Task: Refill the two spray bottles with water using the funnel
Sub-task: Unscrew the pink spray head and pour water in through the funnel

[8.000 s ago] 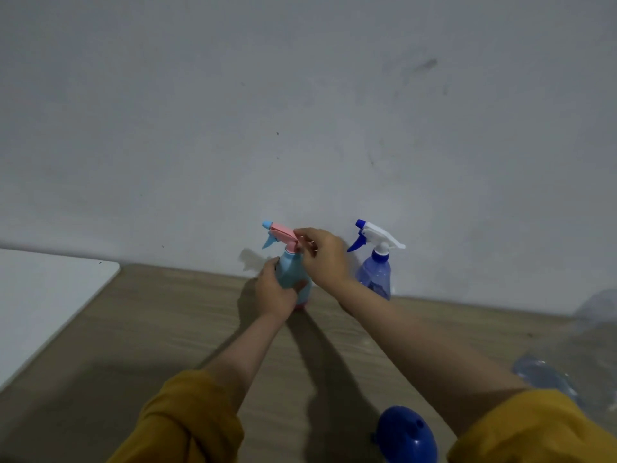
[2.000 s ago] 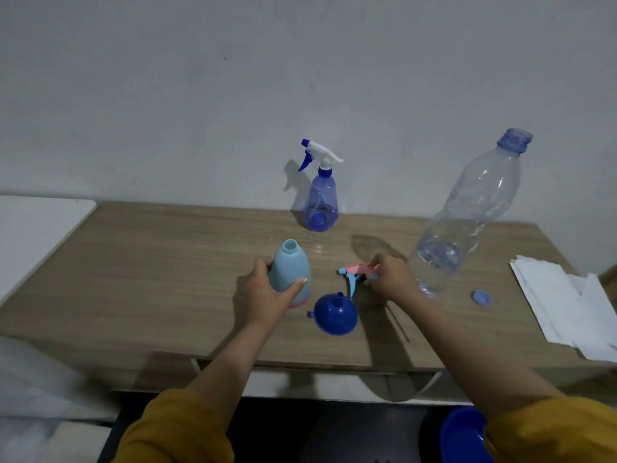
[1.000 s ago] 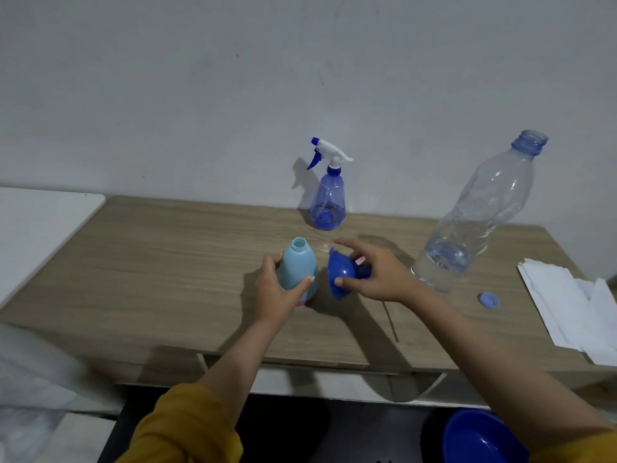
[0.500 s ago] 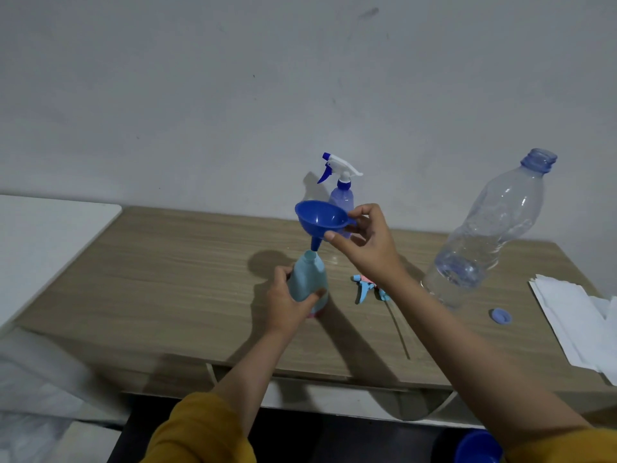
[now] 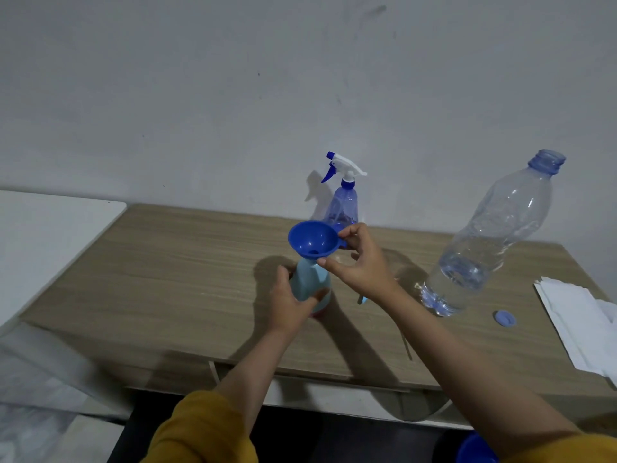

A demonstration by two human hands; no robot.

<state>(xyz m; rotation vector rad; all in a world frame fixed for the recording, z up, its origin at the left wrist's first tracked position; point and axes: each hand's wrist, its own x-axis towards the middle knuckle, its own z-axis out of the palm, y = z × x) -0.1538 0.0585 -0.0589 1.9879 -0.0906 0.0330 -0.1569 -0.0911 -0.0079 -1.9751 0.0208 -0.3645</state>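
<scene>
A light blue spray bottle [image 5: 309, 282] with its head removed stands on the wooden table [image 5: 187, 272], held around its body by my left hand [image 5: 290, 304]. A dark blue funnel [image 5: 312, 240] sits upright with its spout in the bottle's neck. My right hand [image 5: 362, 262] pinches the funnel's rim tab with its fingertips. The pink and blue spray head [image 5: 362, 299] lies on the table, mostly hidden behind my right wrist. A translucent blue spray bottle [image 5: 344, 203] with a white and blue head stands against the wall. An uncapped clear water bottle [image 5: 494, 238], partly filled, stands at the right.
The water bottle's blue cap [image 5: 504, 318] lies beside it. White paper sheets [image 5: 581, 325] rest at the table's right end. A white surface [image 5: 43, 238] adjoins the table on the left. A blue rounded object [image 5: 474, 449] shows below the table's front edge.
The pink spray head came off the light blue bottle and was laid down. My right hand lifted the funnel and lowered its spout into the bottle's neck.
</scene>
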